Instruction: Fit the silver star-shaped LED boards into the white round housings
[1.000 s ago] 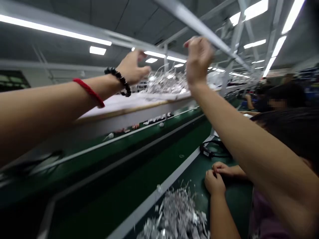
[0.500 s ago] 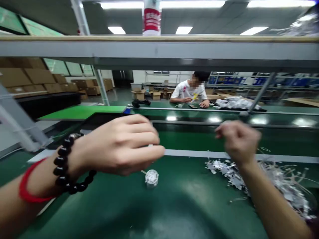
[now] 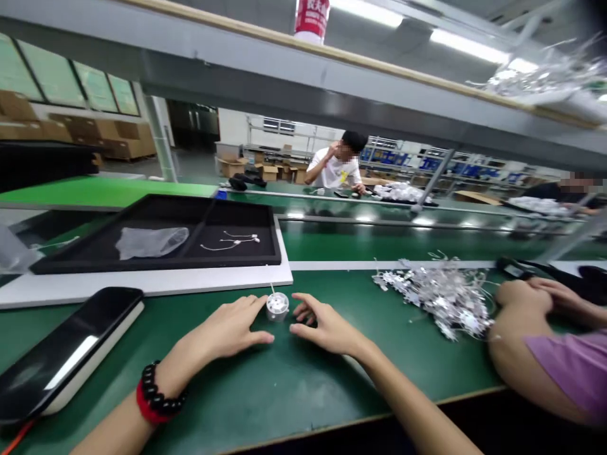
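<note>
A small round clear-sided part with a white inside stands on the green bench top, a short pale wire sticking up from it. My left hand, with black beads and a red band at its wrist, lies to the left of the part, thumb and fingers apart. Its fingertips are at the part's edge; whether they touch I cannot tell. To the right, my right hand is open with curved fingers, a small gap from the part. Neither hand holds anything.
A heap of silvery pieces with wires lies to the right. Beside it rests a co-worker's bare arm. At left are a black tray holding a plastic bag and wired pieces, and a black-topped device. A shelf crosses overhead.
Both my hands have come down from mid-air to either side of the round part, and their fingers have opened. The view has tilted and turned, bringing the tray, device and co-worker's arm into sight.
</note>
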The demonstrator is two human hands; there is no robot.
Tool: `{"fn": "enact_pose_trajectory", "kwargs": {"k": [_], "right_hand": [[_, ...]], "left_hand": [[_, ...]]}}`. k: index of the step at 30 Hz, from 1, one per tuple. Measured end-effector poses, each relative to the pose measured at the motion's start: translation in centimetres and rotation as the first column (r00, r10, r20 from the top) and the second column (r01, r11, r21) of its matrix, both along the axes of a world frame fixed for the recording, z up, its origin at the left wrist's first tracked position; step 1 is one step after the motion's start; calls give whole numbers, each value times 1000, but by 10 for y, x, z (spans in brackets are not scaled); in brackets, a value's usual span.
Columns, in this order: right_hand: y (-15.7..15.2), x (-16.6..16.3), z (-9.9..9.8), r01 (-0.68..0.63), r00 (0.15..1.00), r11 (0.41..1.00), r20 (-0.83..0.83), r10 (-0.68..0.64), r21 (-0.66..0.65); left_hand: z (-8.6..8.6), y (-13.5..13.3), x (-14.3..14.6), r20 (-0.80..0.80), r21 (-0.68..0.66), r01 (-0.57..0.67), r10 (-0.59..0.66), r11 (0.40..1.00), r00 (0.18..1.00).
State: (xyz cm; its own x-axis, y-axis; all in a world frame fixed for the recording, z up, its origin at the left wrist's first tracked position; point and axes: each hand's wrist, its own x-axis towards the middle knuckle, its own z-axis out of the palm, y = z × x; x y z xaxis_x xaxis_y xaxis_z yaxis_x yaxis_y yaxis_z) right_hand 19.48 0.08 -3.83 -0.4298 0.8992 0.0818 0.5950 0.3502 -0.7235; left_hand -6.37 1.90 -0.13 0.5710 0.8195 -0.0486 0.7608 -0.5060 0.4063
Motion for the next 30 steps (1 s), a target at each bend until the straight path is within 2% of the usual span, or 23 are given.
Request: {"fn": "enact_pose_trajectory", "kwargs": {"k": [2,4,7,10,13,16,19,22,26,30], "right_hand": [[-13,11,3,-3,1000,1000,23,3,8],[-19,28,6,58,995,997,83,-62,53],[-17,66,12,259,932,950,213,-293,175],[-7,118,23,471,747,825,357,-561,312],[6,162,33,560,527,723,499,-688,404],[24,181,37,543,408,720,614,-676,431],[39,179,42,498,376,765,693,-615,409],[44,174,57,504,336,772,736,-588,387],[41,176,75,568,255,736,771,-583,369],[43,173,65,577,313,775,807,-502,259]], "left_hand": [[-8,4,10,-9,17,16,-16,1000,1000],[-18,9,21,-5,56,39,-39,998,999],[-37,17,39,19,126,111,-114,986,993],[-61,21,47,64,178,199,-213,964,975],[-82,21,41,120,304,237,-284,923,951],[-94,20,31,136,484,247,-351,839,926],[-94,19,27,138,572,233,-372,787,918],[-90,19,28,139,592,235,-385,771,912],[-83,17,30,154,603,244,-411,760,899],[-81,14,31,151,580,235,-387,780,910]]}}
